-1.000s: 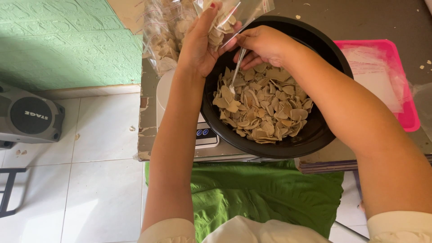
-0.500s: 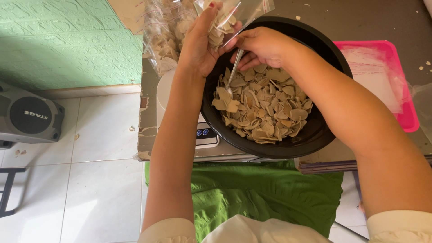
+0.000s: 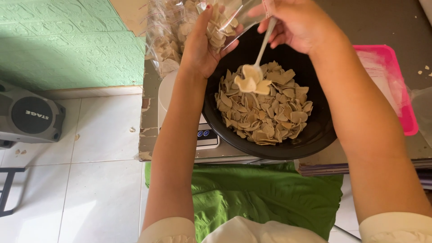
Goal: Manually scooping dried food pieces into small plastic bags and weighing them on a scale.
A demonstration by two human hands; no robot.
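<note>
Black bowl [image 3: 315,130] of beige chips [image 3: 265,110] sits on a scale [image 3: 204,135] at the worktop [image 3: 369,22] edge, pink tray [image 3: 396,85] just right of it. Left hand [image 3: 200,45] is closed round a clear bag [image 3: 220,20] part-filled with chips, held over the bowl's far-left rim. Right hand [image 3: 299,22] pinches a white spoon [image 3: 256,67], loaded with a few chips, raised above the pile just below the bag mouth.

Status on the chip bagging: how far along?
Done: filled bags lie beside the bowl, and the clear bag in the left hand already holds chips. In hand: the right hand lifts a loaded spoon toward that bag. Left: the black bowl holds many chips.
</note>
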